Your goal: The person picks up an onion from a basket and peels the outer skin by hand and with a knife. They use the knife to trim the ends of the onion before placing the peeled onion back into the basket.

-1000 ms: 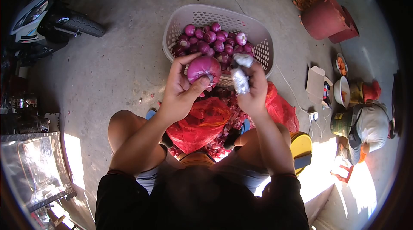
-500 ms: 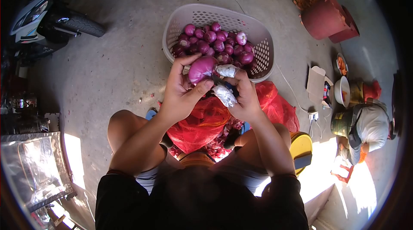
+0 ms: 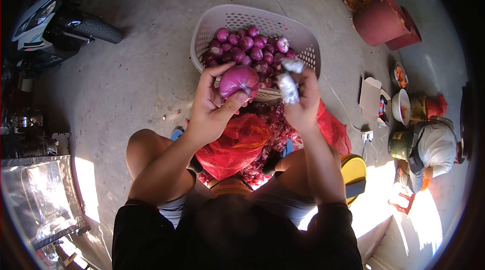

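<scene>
A glossy purple onion sits in the left grip.

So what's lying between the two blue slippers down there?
A red mesh bag and loose onion skins lie between the blue slippers. The head view shows this, though the left forearm hides part of the stretch.

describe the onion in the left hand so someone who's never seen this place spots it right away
Find the large, pale, perforated basket on the grey floor. In front of its near side, the left hand holds a glossy purple onion. It looks bigger than the heaped onions behind it, and it alone is in a hand.
</scene>
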`<state>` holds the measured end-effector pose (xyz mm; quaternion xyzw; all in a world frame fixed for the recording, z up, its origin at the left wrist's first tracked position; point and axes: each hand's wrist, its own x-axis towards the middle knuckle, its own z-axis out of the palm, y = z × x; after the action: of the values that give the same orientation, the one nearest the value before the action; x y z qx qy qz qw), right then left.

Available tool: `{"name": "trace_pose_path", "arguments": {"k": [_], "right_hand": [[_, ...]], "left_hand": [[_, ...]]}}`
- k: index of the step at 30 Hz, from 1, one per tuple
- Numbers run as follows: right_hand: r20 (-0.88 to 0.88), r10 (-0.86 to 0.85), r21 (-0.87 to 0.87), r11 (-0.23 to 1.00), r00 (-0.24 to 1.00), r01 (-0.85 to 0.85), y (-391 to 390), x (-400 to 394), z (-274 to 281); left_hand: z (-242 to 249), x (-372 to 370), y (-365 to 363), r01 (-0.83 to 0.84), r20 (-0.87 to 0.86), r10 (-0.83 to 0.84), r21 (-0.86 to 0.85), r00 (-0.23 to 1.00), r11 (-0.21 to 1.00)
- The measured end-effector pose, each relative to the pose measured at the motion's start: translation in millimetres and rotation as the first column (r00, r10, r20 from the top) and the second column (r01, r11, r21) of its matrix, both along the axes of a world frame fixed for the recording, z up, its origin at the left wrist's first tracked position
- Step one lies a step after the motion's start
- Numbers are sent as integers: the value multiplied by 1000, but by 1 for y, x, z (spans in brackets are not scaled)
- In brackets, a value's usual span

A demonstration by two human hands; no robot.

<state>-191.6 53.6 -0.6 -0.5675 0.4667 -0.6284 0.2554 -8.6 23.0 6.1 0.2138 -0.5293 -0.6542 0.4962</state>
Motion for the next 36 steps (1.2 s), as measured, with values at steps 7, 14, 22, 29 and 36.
{"name": "trace_pose_path", "arguments": {"k": [7,14,22,29,36], "right_hand": [[-185,239,-3,970,953,-244,10,-1,-1],[-407,219,75,975,887,-207,10,-5,-8],[-413,234,55,971,880,-232,8,-5,-6],[-457,147,27,988,877,-152,6,-2,0],[-369,183,32,982,911,-184,10,-2,-8]], "left_hand": [[1,0,-1,11,-9,-11,23,1000,1000],[1,4,-1,51,27,-53,76,998,996],[0,2,-2,47,31,-50,86,998,995],[-4,2,-2,64,43,-69,89,997,994],[0,3,-3,60,25,-63,83,998,995]]}}
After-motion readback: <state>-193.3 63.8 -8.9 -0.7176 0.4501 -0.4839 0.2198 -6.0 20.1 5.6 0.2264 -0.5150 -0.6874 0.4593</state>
